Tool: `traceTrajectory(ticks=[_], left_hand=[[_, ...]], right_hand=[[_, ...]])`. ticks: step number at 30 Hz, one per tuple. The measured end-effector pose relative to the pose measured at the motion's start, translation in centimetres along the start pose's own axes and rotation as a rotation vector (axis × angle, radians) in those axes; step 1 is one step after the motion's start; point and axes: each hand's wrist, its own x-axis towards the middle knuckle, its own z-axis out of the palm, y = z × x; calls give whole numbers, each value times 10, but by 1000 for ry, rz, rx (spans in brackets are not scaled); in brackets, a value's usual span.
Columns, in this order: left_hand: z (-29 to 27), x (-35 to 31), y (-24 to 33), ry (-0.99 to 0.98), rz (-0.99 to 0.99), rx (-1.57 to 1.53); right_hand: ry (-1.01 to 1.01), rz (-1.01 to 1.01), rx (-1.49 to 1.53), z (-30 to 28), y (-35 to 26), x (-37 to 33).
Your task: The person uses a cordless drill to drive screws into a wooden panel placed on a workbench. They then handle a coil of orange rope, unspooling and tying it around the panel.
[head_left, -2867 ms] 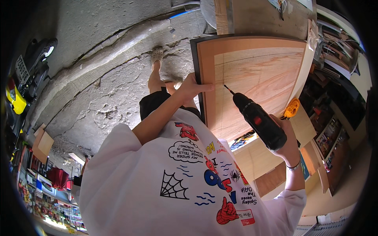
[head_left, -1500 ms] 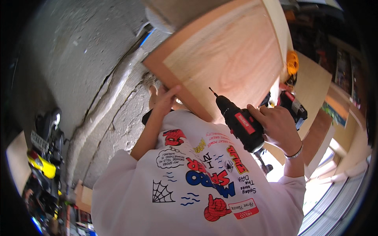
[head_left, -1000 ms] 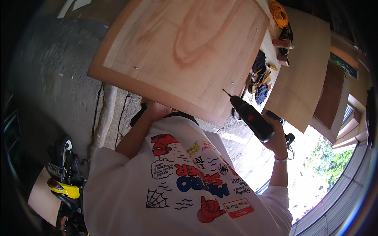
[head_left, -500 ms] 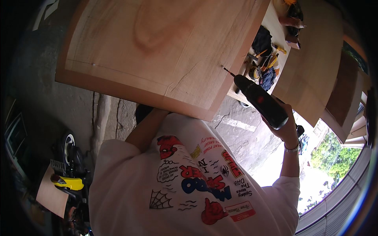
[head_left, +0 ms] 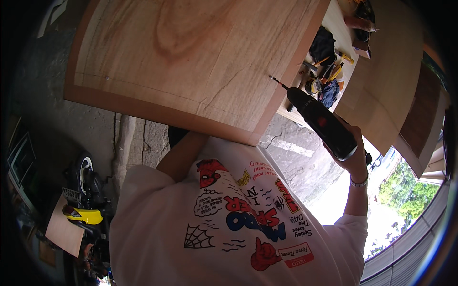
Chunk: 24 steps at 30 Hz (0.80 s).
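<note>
My right hand [head_left: 354, 151] is wrapped round the handle of a black cordless drill [head_left: 323, 125]. Its thin bit [head_left: 280, 83] points up and left, the tip at a small screw [head_left: 270, 76] near the right edge of a wooden panel [head_left: 191, 62]. The panel has a darker border strip and pencil lines, with another small screw [head_left: 108, 77] near its left edge. My left forearm [head_left: 183, 155] goes under the panel's near edge, which hides the left hand.
Beyond the panel's right edge, a table holds a tape measure [head_left: 312, 86], a hammer [head_left: 310, 66] and dark cloth [head_left: 322, 46]. Large plywood sheets [head_left: 381, 81] lie at the right. A motorcycle with a yellow tail [head_left: 86, 215] stands at lower left on the cracked concrete floor.
The drill and my right hand have shifted slightly right in the picture. The bit stays at the same screw, and the panel has moved slightly in view.
</note>
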Motion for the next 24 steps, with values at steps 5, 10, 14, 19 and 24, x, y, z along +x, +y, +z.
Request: traceTrajectory(ticks=[5,10,14,19,24], left_hand=[[0,-1,0,11,2,14],[-2,-2,0,17,-3,19],[-3,-1,2,44,5,22],[-4,-1,4,39,15,35],[-8,1,2,24,6,57]], right_hand=[[26,-13,88,6,5,-2],[6,47,103,1,2,4],[-85,64,-29,-25,-21,44],[-116,-33,-142,-57,-32,94],[-319,-7,-35,-63,-7,93]])
